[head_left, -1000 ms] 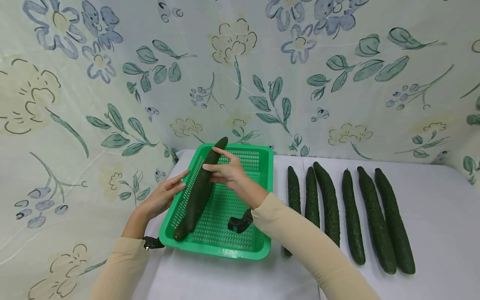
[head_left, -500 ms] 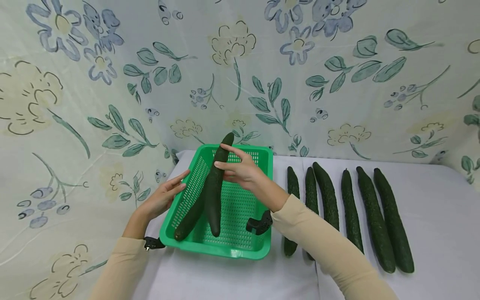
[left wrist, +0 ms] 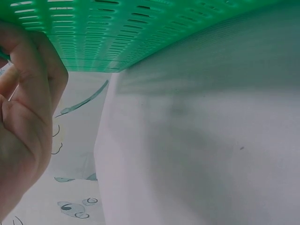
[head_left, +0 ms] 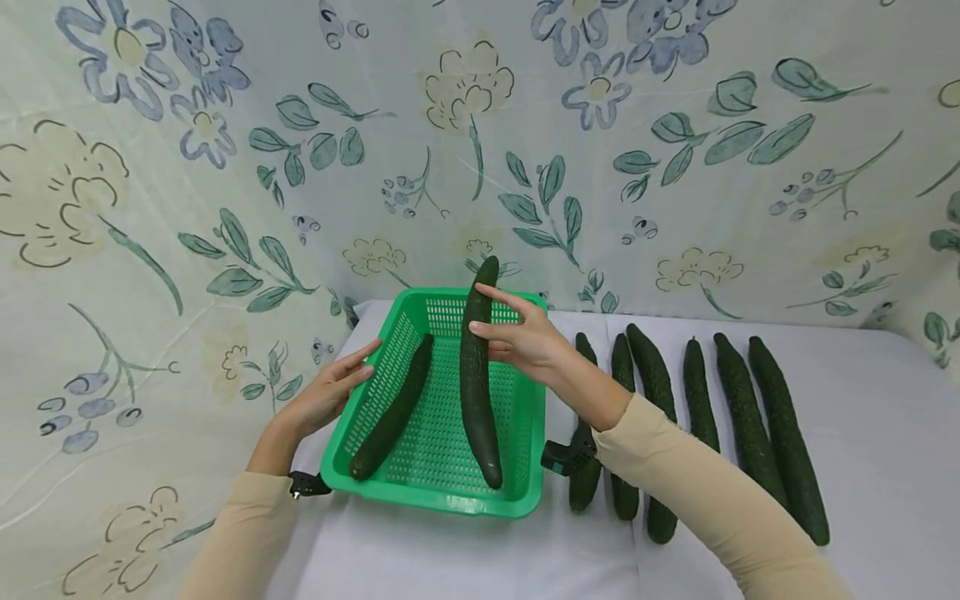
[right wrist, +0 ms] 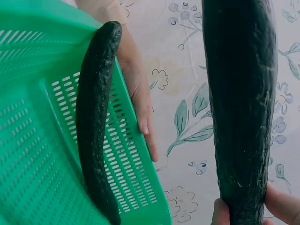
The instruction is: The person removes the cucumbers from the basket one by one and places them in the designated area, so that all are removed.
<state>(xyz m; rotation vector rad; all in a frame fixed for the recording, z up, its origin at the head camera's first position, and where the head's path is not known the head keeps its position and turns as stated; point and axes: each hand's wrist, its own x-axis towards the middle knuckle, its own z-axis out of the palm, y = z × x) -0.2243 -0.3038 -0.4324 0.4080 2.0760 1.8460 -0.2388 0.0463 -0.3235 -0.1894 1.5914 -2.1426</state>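
My right hand pinches a dark green cucumber near its far end, thumb and fingers on either side. It hangs tilted over the right half of a green plastic basket. Close up in the right wrist view, the held cucumber stands upright between the fingertips. A second cucumber lies along the basket's left side. My left hand rests against the left rim, its fingers fairly straight. From the left wrist view, that hand is beside the slotted basket wall.
To the basket's right, several cucumbers lie in a row on the white tablecloth; the right forearm covers parts of them. Behind stands a floral cloth backdrop. A black wrist camera sits on the right wrist.
My right hand has moved right with its cucumber, away from the one at the basket's left side, which is now in fuller view. The left hand has stayed at the rim.
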